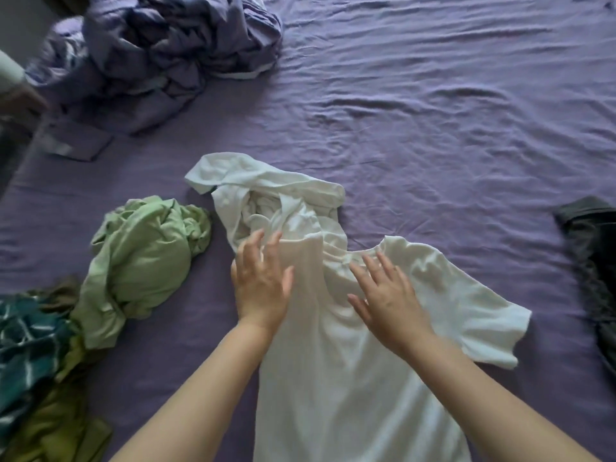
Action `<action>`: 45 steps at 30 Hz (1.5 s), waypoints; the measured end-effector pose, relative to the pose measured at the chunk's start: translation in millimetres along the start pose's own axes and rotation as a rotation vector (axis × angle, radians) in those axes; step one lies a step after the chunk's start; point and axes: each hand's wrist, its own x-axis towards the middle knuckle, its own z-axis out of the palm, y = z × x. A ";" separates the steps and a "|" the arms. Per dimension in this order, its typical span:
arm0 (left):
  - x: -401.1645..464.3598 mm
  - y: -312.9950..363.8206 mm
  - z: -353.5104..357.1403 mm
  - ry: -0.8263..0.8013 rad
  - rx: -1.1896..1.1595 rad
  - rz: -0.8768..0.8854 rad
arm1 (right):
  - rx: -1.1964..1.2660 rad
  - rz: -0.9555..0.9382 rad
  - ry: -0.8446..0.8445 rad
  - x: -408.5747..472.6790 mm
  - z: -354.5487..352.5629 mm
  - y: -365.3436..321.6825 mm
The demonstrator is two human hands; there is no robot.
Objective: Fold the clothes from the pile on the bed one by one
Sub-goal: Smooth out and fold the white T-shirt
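A white T-shirt (350,378) lies on the purple bed sheet (433,111) in front of me, its right sleeve spread out and its upper left part bunched into a crumpled heap. My left hand (260,281) rests flat with straight fingers on the shirt's left edge near the bunched part. Just below the neckline, my right hand (386,301) lies flat on the chest with fingers spread. To the left sits the pile: a crumpled light green garment (140,261), a teal patterned one (30,331) and an olive one (56,425).
A rumpled purple duvet (160,51) is heaped at the far left of the bed. A dark grey garment (593,261) lies at the right edge. The bed's left edge runs along the frame's left side.
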 end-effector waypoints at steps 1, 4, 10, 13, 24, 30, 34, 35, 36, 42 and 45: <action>2.3 -8.9 -3.2 -0.065 -0.065 -0.121 | 0.043 -0.020 0.004 12.7 -3.7 -10.1; 8.0 -29.8 -7.9 -0.277 -0.275 -0.310 | 0.212 -0.024 0.023 58.5 -13.5 -37.6; 10.9 -49.6 -11.4 -0.213 -0.424 -0.231 | 0.222 0.077 -0.134 134.7 -15.0 -76.6; 14.8 -56.7 -11.5 -0.275 -0.578 -0.271 | 0.098 0.186 -0.252 151.6 -7.4 -85.5; 27.6 -81.8 -26.9 -0.128 -0.744 -0.459 | 0.401 -0.017 -0.049 162.1 -21.1 -105.3; 76.9 -95.3 -34.6 -0.407 -1.139 -0.614 | 0.513 -0.041 -0.005 194.7 -45.1 -146.3; 89.5 -96.6 -20.6 -0.461 -0.896 -0.729 | 0.130 0.174 -0.193 201.4 -34.5 -134.5; 89.8 -98.5 -13.3 -0.463 -0.973 -0.761 | 0.183 0.261 -0.268 198.4 -30.5 -131.4; 88.9 -97.9 -9.6 -0.460 -1.119 -0.782 | 0.325 0.304 -0.316 194.8 -25.7 -128.6; 85.2 -82.3 -22.1 -0.392 -1.444 -0.679 | 1.041 0.269 -0.409 173.7 -22.2 -162.2; 84.5 -99.1 -62.8 -0.267 -1.504 -0.658 | 1.180 0.286 -0.373 175.1 -34.5 -194.2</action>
